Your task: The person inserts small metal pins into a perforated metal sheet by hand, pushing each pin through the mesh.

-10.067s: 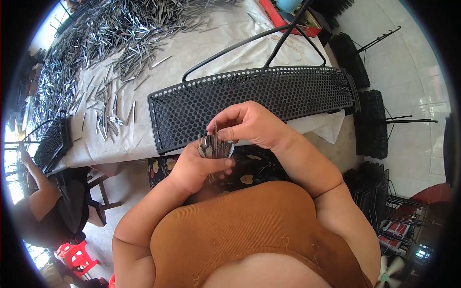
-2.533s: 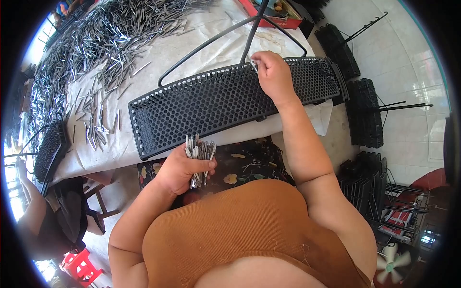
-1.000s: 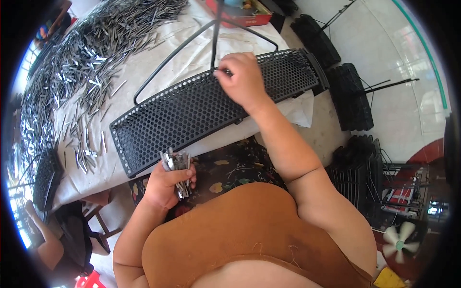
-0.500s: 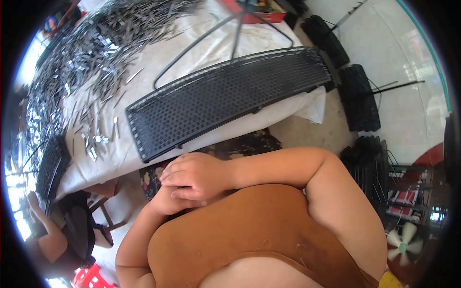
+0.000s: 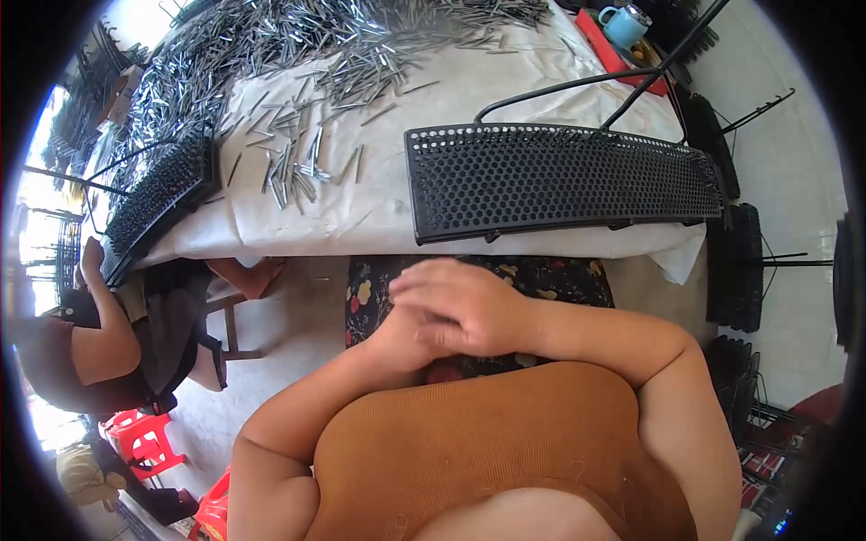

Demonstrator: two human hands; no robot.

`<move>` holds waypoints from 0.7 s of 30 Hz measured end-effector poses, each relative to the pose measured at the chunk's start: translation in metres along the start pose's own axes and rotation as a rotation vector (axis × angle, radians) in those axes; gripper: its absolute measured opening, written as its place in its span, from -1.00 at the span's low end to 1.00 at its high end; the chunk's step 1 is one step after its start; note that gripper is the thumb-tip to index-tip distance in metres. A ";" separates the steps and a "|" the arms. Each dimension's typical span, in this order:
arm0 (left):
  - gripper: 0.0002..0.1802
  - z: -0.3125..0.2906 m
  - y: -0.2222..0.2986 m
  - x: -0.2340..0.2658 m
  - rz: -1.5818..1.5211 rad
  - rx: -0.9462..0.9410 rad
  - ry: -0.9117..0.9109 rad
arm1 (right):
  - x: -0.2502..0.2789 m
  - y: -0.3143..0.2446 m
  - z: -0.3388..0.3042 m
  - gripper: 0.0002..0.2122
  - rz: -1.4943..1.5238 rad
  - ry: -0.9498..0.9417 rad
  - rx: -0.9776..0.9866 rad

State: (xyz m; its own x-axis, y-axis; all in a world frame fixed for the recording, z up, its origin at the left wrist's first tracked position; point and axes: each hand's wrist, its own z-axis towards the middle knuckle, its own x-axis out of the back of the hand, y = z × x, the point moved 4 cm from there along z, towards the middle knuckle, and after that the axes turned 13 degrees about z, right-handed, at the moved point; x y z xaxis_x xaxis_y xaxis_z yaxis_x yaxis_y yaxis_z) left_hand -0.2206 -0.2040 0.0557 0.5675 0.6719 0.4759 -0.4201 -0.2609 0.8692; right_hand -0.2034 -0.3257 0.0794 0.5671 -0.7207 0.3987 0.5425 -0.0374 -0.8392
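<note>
My right hand (image 5: 474, 308) lies over my left hand (image 5: 404, 341) in front of my chest, its fingers fairly straight and slightly blurred. The left hand's fingers are mostly hidden beneath it. Neither hand shows any object in it. Just beyond them, at the near edge of the table, rests a long black perforated metal rack (image 5: 559, 185) with bent black rods rising from its far side. A dark floral cloth (image 5: 365, 302) hangs below the table edge, behind my hands.
Thin metal strips (image 5: 370, 72) are heaped on the white-covered table (image 5: 379, 221). Another perforated rack (image 5: 167, 194) stands left, near a co-worker's arm (image 5: 106, 298). A red tray (image 5: 618, 59) and blue mug (image 5: 625, 29) are far right. Stacked black racks (image 5: 740, 270) line the right; red stools (image 5: 140, 442) stand lower left.
The view has swung, so the rack now appears farther right and more level, and the co-worker shows more fully. My hands stay crossed; the right fingers look straighter than before.
</note>
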 end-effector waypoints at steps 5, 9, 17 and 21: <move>-0.65 0.006 -0.019 0.022 -0.962 0.505 0.230 | 0.029 0.007 0.025 -0.82 0.642 0.378 -0.728; -0.74 0.005 -0.021 0.044 -1.038 0.541 0.330 | 0.034 0.023 0.037 -0.86 0.853 0.350 -0.672; -0.82 0.006 -0.044 0.055 -1.030 0.652 0.428 | 0.072 0.051 0.066 -0.85 0.540 0.550 -0.601; -0.84 0.012 -0.045 0.049 -1.073 0.704 0.468 | 0.097 0.062 0.085 -0.81 -0.193 0.572 -0.193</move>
State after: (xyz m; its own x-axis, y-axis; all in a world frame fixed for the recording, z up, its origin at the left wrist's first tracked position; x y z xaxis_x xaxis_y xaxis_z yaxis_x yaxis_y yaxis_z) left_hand -0.1648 -0.1675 0.0413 0.0333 0.8987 -0.4373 0.5968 0.3331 0.7300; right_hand -0.0621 -0.3394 0.0980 0.0207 -0.9426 0.3334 0.4501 -0.2890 -0.8449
